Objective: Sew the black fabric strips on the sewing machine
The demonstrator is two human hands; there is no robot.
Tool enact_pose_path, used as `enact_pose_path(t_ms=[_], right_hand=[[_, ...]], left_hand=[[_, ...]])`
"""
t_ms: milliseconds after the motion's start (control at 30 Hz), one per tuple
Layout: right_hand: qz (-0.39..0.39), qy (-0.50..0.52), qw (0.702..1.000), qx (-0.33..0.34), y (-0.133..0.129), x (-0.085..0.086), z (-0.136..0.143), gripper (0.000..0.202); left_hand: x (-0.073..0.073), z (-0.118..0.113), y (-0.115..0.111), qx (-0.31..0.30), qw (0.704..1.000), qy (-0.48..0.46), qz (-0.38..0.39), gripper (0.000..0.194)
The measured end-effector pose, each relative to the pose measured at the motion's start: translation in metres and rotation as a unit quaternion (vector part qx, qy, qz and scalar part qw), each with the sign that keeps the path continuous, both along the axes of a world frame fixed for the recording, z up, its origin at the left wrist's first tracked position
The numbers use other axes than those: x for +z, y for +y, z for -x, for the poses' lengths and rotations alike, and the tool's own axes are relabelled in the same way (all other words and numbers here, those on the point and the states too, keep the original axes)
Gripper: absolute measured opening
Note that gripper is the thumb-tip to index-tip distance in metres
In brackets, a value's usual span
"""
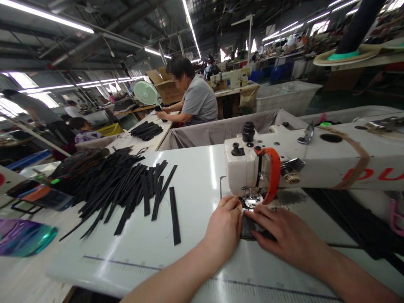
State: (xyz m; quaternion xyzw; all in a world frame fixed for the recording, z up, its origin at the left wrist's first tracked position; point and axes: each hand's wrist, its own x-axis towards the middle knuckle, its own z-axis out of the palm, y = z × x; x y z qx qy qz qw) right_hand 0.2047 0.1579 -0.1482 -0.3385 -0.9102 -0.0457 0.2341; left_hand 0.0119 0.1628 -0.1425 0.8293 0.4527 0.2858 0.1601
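Note:
A small piece of black fabric (248, 228) lies on the sewing machine's bed, just in front of the presser foot (251, 203). My left hand (223, 223) is closed at the fabric's left edge, fingertips bunched beside the foot. From the right, my right hand (284, 230) holds the same piece between thumb and fingers, its fingertips close to the foot. Parts of the fabric are hidden under both hands. Above them is the white head of the sewing machine (241, 164), with an orange guard (274, 174) on its front.
Left of my hands, a heap of black strips (126, 189) covers part of the white table (195, 198), with one strip (174, 216) apart. More black material (347, 219) lies behind my right arm. A co-worker (198, 99) sits ahead near a green fan (145, 93).

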Motion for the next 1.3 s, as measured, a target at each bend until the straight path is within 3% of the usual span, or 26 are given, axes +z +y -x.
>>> enact_pose_path(t_ms=[367, 800, 1033, 1167, 1300], right_hand=[[0.023, 0.022, 0.999, 0.017, -0.0015, 0.0021, -0.0009, 0.031], [0.02, 0.029, 0.999, 0.018, -0.0014, 0.0006, -0.0015, 0.033], [0.021, 0.006, 1.0, 0.014, -0.0034, 0.0016, -0.0014, 0.031], [0.031, -0.002, 0.999, 0.011, -0.0045, 0.0033, -0.0015, 0.032], [0.025, 0.003, 1.0, 0.016, -0.0043, 0.006, -0.0019, 0.03]], left_hand=[[-0.0025, -0.0044, -0.0026, 0.006, 0.994, 0.104, -0.04, 0.028], [-0.003, -0.0055, -0.0033, 0.0, 0.992, 0.109, -0.055, 0.034], [-0.0016, -0.006, -0.0014, -0.002, 0.985, 0.156, -0.072, 0.03], [-0.0018, -0.0062, -0.0049, -0.014, 0.988, 0.144, -0.062, 0.031], [-0.0018, -0.0018, -0.0045, 0.009, 0.997, 0.07, -0.03, 0.032]])
